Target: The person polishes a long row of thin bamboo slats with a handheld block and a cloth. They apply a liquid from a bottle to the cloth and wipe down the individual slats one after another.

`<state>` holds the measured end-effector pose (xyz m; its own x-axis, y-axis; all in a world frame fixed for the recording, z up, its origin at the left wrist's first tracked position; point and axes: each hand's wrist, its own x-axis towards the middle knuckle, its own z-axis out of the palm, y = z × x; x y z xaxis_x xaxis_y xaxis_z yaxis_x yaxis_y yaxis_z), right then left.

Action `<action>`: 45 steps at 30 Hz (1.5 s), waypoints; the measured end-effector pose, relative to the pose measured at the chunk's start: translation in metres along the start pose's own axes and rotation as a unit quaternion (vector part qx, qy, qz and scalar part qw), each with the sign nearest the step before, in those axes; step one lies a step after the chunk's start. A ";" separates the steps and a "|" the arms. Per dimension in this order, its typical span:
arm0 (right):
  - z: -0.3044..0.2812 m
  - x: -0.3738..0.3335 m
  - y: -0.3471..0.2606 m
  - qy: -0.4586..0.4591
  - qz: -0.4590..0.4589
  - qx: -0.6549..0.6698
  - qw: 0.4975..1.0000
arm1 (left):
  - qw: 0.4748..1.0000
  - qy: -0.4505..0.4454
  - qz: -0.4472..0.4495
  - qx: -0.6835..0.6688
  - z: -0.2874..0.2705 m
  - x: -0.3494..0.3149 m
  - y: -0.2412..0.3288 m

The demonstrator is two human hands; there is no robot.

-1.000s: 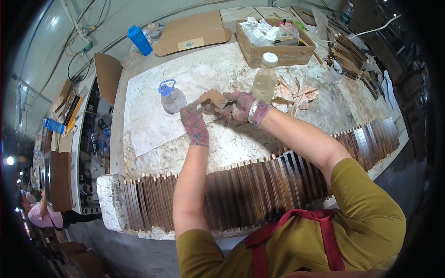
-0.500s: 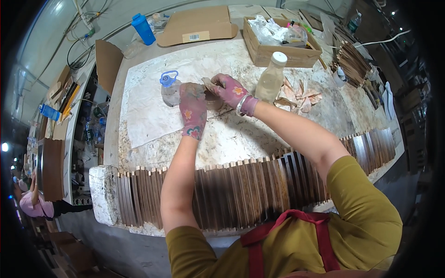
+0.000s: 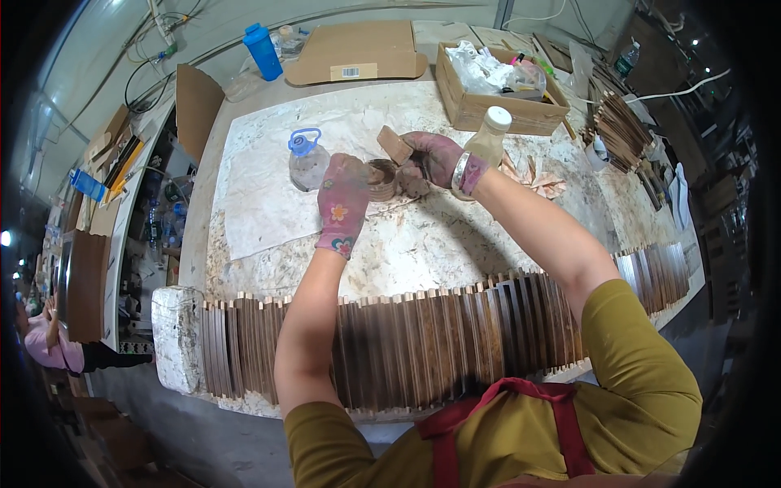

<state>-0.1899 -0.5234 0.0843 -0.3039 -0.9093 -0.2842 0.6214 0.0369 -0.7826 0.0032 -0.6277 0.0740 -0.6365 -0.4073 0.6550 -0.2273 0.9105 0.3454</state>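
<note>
Dark wood strips [image 3: 423,346] are lined up side by side along the near edge of the tabletop [image 3: 431,252], end-on to the body, with a white block [image 3: 176,337] set at their left end; both forearms are extended across that row. Beyond it, the left hand [image 3: 343,195] is placed at the left side of a round container [image 3: 381,192]; its fingers are mostly hidden by the back of the glove, so whether the container is actually gripped can't be told. Container is stood on the tabletop between the two hands, left hand nearer to it. Right hand [image 3: 435,160] is positioned to its right and slightly farther out, grip closed on one end of a brown piece [image 3: 395,145], small and flat, pinched by fingers and thumb. Key relation: brown piece is pointed left out of the right grip, long axis slanted from far left to near right, free end held over the far side of the container's mouth; contact with the rim can't be confirmed. Farther out, the container is flanked by a blue-capped bottle [image 3: 309,171] just beyond the left hand and a white-capped bottle [image 3: 490,143] partly hidden by the right wrist. A cardboard box [image 3: 460,102] and flattened cardboard [image 3: 362,45] are parked at the back.
</note>
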 end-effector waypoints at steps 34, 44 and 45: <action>0.032 0.021 0.019 0.096 -0.179 -0.398 0.895 | 0.995 -0.030 -0.070 -0.065 0.003 0.011 0.012; 0.010 0.017 0.015 0.082 -0.101 -0.195 0.972 | 0.998 -0.033 -0.011 -0.057 -0.001 0.010 0.005; 0.013 0.021 0.018 0.110 -0.122 -0.226 0.960 | 0.997 -0.030 0.002 -0.066 -0.001 0.011 0.009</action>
<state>-0.1755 -0.5470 0.0718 -0.5761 -0.8064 -0.1332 0.1501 0.0558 -0.9871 -0.0051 -0.6240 0.0854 -0.6808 -0.3953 0.6167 -0.1282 0.8932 0.4310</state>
